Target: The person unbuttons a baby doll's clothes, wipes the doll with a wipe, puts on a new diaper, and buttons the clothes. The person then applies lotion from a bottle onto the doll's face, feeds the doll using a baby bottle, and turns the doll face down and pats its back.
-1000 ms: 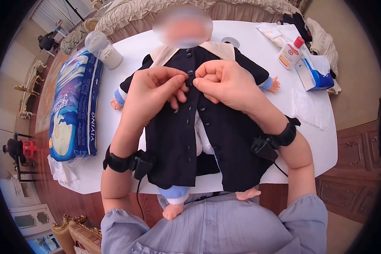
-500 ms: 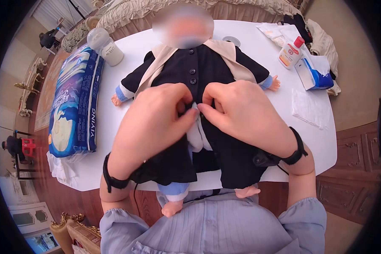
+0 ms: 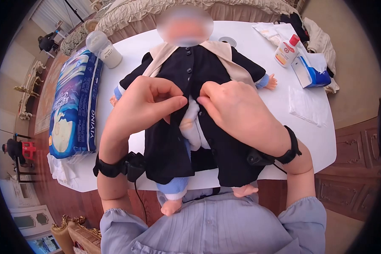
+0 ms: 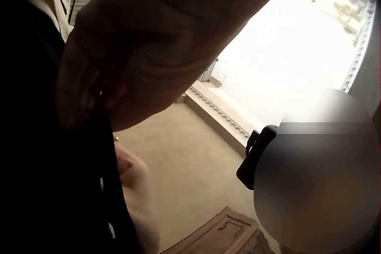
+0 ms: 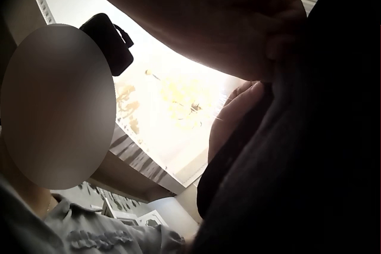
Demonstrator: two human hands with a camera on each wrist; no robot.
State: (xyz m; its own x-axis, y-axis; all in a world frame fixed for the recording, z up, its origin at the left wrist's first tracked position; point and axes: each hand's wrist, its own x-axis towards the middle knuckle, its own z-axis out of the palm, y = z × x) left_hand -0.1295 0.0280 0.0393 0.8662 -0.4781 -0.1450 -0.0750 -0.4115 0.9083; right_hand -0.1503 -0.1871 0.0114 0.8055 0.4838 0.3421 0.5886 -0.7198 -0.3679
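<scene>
Both hands work at the front of a black coat (image 3: pixel 228 152): the left hand (image 3: pixel 142 99) pinches one front edge between thumb and fingers, while the right hand (image 3: pixel 241 112) grips the opposite edge just beside it. The coat is on a doll (image 3: pixel 185 27) lying face up on a white table (image 3: pixel 255 53), buttoned above the hands and parted below them over white cloth (image 3: pixel 192 131). Left of the doll are a blue YIYING pack (image 3: pixel 74 106) and a clear-topped bottle (image 3: pixel 111 56); right of it stand a red-capped bottle (image 3: pixel 286 52) and a tissue pack (image 3: pixel 311 73), with a clear packet (image 3: pixel 309 106) nearer.
</scene>
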